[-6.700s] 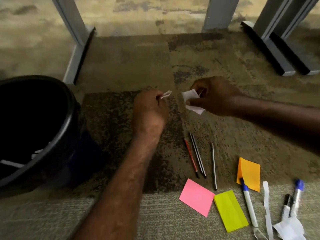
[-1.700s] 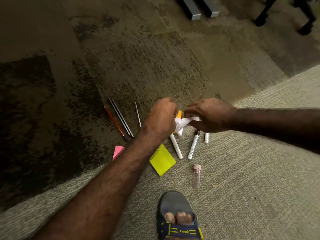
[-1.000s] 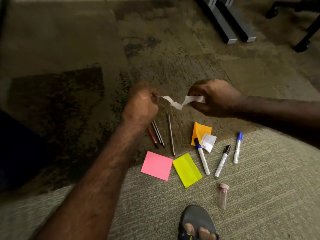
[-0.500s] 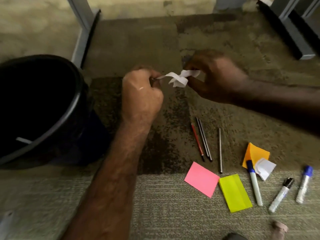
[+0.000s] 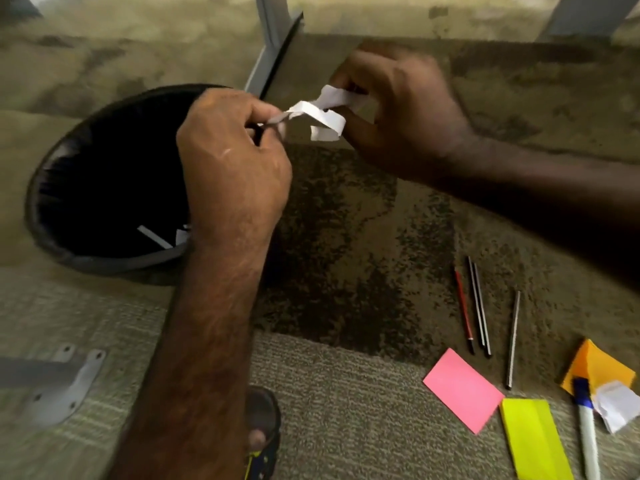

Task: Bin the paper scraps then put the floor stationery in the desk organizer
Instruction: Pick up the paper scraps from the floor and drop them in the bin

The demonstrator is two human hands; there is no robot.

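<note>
A curled white paper strip hangs between both hands above the carpet. My left hand pinches its left end, beside the rim of the black bin. My right hand pinches the strip's crumpled right end. White scraps lie inside the bin. On the floor at right lie several pencils, a pink note, a yellow note, an orange note, a blue-capped marker and another white scrap.
Grey desk legs stand behind the bin, another at top right. A grey metal bracket lies at lower left. My sandalled foot shows at the bottom edge.
The view has swung left, bringing more of the bin into sight. Both hands have carried the strip up and left toward the bin, still holding it between them.
</note>
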